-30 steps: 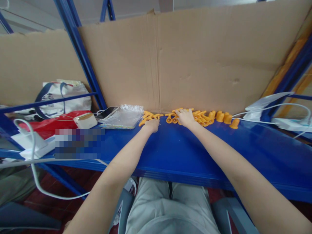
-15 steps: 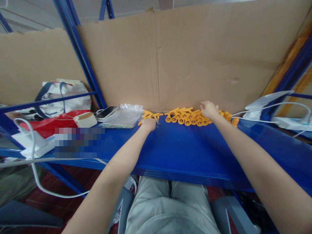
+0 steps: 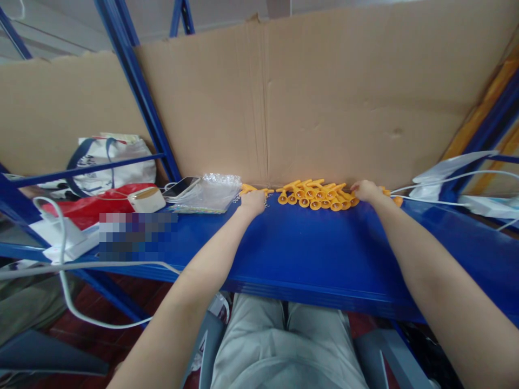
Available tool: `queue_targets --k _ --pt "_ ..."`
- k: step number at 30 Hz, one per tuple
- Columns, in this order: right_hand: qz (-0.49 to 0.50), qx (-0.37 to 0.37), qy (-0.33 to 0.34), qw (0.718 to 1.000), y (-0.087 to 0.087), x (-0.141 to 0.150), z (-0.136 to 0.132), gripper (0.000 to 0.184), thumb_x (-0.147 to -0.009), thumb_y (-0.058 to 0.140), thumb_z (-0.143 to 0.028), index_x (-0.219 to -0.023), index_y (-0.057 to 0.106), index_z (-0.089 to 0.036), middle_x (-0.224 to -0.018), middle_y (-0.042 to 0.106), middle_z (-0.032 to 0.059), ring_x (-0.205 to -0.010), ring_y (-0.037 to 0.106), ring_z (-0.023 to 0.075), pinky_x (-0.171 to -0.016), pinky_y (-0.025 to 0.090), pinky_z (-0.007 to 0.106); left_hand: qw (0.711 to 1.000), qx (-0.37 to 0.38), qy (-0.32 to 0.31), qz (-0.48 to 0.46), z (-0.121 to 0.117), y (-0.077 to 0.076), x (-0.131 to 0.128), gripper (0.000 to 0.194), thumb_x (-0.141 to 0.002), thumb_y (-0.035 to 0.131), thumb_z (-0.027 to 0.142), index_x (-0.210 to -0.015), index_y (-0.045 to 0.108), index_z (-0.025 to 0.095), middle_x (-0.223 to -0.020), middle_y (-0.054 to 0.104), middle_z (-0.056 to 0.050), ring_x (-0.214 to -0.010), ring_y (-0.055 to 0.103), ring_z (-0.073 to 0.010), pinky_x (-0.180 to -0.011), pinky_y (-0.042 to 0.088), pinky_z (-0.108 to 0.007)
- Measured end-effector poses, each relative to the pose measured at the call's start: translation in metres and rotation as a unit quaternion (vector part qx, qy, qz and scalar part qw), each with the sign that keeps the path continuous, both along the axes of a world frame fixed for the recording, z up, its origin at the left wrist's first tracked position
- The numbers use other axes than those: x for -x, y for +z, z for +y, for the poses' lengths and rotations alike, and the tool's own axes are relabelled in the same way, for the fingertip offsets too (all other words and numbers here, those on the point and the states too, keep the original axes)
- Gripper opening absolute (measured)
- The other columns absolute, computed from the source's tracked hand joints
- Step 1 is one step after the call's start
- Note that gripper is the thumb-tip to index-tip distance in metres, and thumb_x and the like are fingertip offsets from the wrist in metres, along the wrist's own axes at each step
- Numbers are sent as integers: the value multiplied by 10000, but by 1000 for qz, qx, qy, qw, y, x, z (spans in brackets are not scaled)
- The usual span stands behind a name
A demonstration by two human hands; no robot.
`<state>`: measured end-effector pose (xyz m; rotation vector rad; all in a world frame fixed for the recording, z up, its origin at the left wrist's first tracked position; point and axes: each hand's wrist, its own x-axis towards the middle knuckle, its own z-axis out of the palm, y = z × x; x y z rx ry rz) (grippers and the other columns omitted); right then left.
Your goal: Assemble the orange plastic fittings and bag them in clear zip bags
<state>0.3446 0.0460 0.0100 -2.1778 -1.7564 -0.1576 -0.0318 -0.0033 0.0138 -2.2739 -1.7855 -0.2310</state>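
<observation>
Against the cardboard wall lies a stacked row of yellow funnel-shaped plastic pieces (image 3: pixel 314 195), their round cups facing me. My right hand (image 3: pixel 365 190) is at the right end of that stack, fingers curled in among the pieces; whatever they grip is hidden. Further left, my left hand (image 3: pixel 253 202) rests with bent fingers over a small heap of thin yellow pieces (image 3: pixel 248 188). Tiny metal parts (image 3: pixel 267 199) lie scattered beside it. The back of the left hand covers its fingertips, so its contents cannot be made out.
Clear plastic bags (image 3: pixel 211 194) and a phone (image 3: pixel 182 187) lie left of my left hand. A cream box (image 3: pixel 146 200), a red bag (image 3: pixel 97 202) and white cables are further left. Upright cardboard (image 3: pixel 324 97) backs the blue shelf (image 3: pixel 308 248). White cables (image 3: pixel 430 200) cross at right.
My right hand has shifted right and down, from above the stack to its right end. My left hand stays over the small heap, slightly turned. The view has shifted a little.
</observation>
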Motion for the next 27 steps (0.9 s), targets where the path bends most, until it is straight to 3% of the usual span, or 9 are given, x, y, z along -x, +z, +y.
queue_targets --k 3,8,14,20,27 --pt "-18 9 -24 1000 8 2 -10 335 -748 604 -89 -991 787 -230 -1074 755 121 -1003 700 300 -856 529 430 996 -39 42 -70 -9 5 -11 272 -873 529 145 -1099 680 141 -1115 724 -193 -1071 688 -318 -856 551 -400" --pt "-43 53 -24 997 18 -3 -18 140 -787 636 -142 -825 765 -182 -888 752 132 -898 714 276 -713 532 320 968 -97 -3 -230 -3 4 -19 198 -910 522 185 -1027 680 165 -1050 745 -122 -1016 698 -258 -850 550 -348" --pt "-27 72 -23 997 19 -5 -33 89 -813 663 -223 -757 723 -191 -807 724 104 -881 708 261 -671 503 275 929 -83 -58 -356 12 -11 -26 84 -837 611 157 -887 677 165 -919 748 -70 -908 691 -189 -841 537 -286" --pt "-21 56 -31 998 12 2 -51 172 -851 623 -290 -728 685 -187 -781 710 104 -837 694 234 -642 466 270 920 -56 -73 -381 14 -17 -29 25 -803 645 172 -827 640 170 -834 720 -34 -831 676 -166 -780 524 -264" --pt "-39 40 -33 998 1 -5 -52 214 -821 667 -367 -709 681 -185 -735 689 96 -824 686 254 -660 484 298 955 20 -90 -284 11 -18 -26 129 -758 693 193 -667 604 171 -701 643 -25 -764 660 -198 -683 494 -261"
